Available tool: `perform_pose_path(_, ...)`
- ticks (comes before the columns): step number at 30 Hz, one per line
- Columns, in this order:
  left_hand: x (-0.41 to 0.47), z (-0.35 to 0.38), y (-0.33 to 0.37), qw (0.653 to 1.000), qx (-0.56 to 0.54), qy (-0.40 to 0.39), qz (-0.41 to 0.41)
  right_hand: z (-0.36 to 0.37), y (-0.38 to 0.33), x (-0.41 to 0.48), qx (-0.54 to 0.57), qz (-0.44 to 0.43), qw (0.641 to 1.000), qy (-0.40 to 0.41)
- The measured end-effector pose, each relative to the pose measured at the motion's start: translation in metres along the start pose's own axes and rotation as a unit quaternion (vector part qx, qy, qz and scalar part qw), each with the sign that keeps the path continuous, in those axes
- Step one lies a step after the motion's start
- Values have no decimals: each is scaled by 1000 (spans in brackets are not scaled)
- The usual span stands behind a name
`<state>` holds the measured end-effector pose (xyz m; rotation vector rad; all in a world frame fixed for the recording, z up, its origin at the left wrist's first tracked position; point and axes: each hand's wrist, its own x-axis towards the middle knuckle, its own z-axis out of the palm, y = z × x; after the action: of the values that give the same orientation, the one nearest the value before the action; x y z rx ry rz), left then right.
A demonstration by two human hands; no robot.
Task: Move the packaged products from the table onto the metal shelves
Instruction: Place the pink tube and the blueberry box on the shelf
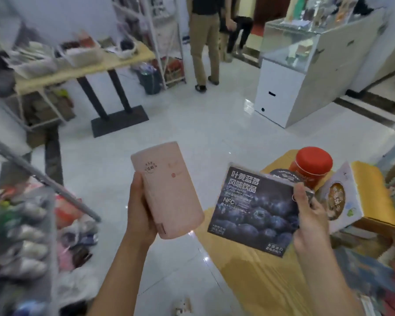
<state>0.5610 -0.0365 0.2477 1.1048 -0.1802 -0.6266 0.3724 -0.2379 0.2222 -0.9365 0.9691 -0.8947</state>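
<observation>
The left hand (139, 215) is holding a pink cylinder package (167, 190) upright and tilted a little to the left, thumb lying along its near side and fingers curled round behind its lower half, while the right hand (310, 222) is pinching the right edge of a dark blueberry drink box (253, 210), thumb on the printed face and the other fingers behind it. Both packages are hanging in the air above the floor, between the wooden table (249, 279) at the near right and the metal shelves (55, 187) at the near left, so the carrying step appears to be under way. Doing it well is meaning turning the body left rather than reaching across, and placing one package at a time: the box is being gripped only at one edge, so it is likely wanting to swing or slip if hurried. The shelf contents are looking blurred and crowded; picking out a free gap before lowering anything is seeming wise, and the cylinder is probably needing a flat footing so it is not rolling. A red-lidded jar (310, 165) and a windowed carton (338, 199) are waiting on the table for later trips
</observation>
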Motion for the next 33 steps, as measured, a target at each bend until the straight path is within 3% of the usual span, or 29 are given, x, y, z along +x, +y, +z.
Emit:
perform_pose_path(5, -70, -60, 67, 984, -45, 119, 122, 97, -8, -48, 16, 26, 982, -184)
perform_pose_path(10, -154, -125, 127, 943, -71, 239, 220, 191, -4, -129, -19, 60, 924, -377)
perform_pose_path(21, -290, -191, 175, 870, -5, 375, 319, 297, 17, -266, -76, 107, 798, -587)
perform_pose_path(25, -302, -178, 190, 805, 99, 421, 407, 334, 5, -287, -87, 99, 744, -655)
perform_pose_path(28, -311, -164, 199, 734, 138, 487, 453, 363, 0, -303, -66, 116, 666, -734)
perform_pose_path(33, -340, -138, 204, 625, 193, 570, 497, 395, 0, -345, -55, 124, 574, -807)
